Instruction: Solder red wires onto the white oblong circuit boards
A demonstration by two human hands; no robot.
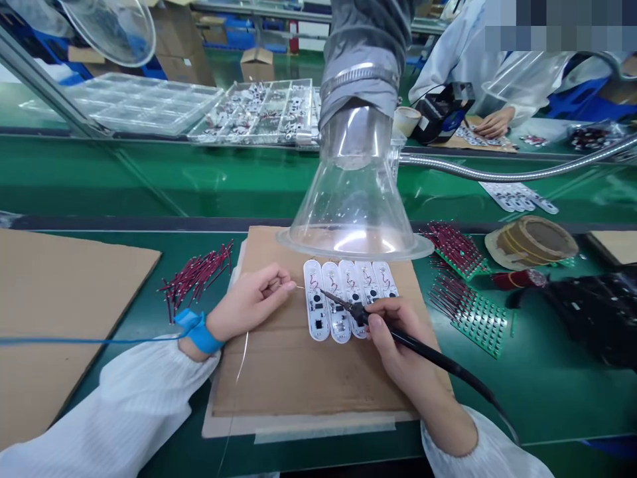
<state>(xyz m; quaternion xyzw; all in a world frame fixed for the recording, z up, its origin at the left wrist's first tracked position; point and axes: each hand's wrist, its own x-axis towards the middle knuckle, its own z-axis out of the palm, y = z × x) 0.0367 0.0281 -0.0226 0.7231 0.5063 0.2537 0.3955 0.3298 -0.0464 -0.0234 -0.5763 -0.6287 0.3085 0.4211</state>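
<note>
Several white oblong circuit boards (340, 332) lie side by side on a brown cardboard sheet (298, 378), each with dark components and thin red wires. My right hand (401, 335) grips a black-handled soldering iron (361, 312), its tip over the boards at the left. My left hand (261, 295) pinches a thin strand of solder wire (242, 362), whose short end points at the leftmost board; the rest trails down toward the table's front edge. A blue wrist strap (199, 330) circles my left wrist. Whether the iron's tip touches a board, I cannot tell.
A clear fume hood (355, 199) hangs just above the boards. Dark red wires (199, 275) lie at left. At right are green perforated boards (480, 325) with red wires, a tape-like roll (530, 240) and a black object (592, 318). Across the bench, a co-worker's hand (495, 124) rests near boards.
</note>
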